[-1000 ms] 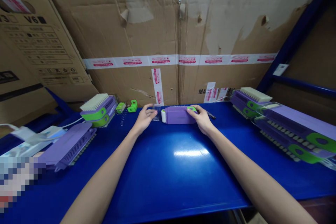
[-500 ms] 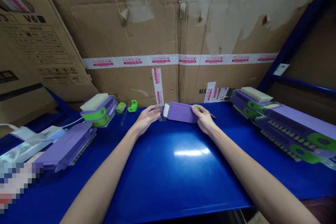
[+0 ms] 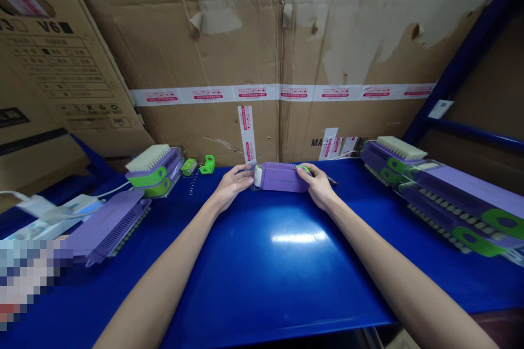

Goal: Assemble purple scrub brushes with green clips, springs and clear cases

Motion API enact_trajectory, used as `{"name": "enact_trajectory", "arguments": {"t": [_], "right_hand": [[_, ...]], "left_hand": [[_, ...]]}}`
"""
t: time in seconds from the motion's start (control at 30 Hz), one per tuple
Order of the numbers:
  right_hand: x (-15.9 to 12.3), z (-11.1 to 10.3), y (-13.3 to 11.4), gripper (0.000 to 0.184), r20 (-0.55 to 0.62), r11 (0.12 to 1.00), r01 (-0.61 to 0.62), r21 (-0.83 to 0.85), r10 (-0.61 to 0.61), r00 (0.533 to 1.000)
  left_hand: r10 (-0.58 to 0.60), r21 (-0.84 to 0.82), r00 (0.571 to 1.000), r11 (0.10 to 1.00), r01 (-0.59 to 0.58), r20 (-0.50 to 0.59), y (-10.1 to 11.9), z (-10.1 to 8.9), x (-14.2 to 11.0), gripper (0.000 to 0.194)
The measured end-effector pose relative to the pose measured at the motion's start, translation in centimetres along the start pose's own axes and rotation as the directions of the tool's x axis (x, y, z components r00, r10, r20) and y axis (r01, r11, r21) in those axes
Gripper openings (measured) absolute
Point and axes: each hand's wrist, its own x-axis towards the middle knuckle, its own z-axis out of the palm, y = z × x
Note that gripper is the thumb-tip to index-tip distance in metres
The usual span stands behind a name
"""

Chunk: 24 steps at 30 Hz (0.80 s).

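head view: the purple brush (image 3: 282,179) is between the two hands, just above or on the far part of the blue bench (image 3: 286,278); which of the two cannot be told. the right hand (image 3: 321,185) is clamped on its green right end, thumb on the near face, the other fingers mostly hidden behind. the left hand (image 3: 231,187) is at the opposite end, its fingers bent around a clear plastic cover (image 3: 254,187), which sits about the brush's white left tip; how firmly they press cannot be told. a black pen (image 3: 333,181) lies just beside the right hand. left of the left hand, near the back edge, are a green bracket (image 3: 208,164) and a thin coil spring (image 3: 191,185). farther left is a brush stack (image 3: 154,173), bristles up on top, with another purple brush lying in front of it beside a white power strip (image 3: 84,207).
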Motion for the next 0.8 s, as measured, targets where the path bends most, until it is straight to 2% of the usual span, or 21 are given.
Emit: {"name": "enact_trajectory", "arguments": {"t": [0.43, 0.8], "right_hand": [[0.15, -0.3, -0.11, 0.037, 0.018, 0.993, 0.048, -0.103, -0.047, 0.999], [0.16, -0.51, -0.09, 0.037, 0.04, 0.984, 0.079, -0.162, -0.073, 0.997]], "left_hand": [[0.027, 0.064, 0.999, 0.998, -0.028, 0.017, -0.1, -0.27, 0.21, 0.056], [0.006, 0.021, 0.999, 1.0, -0.006, -0.036, -0.99, 0.19, 0.38, 0.057]]}}
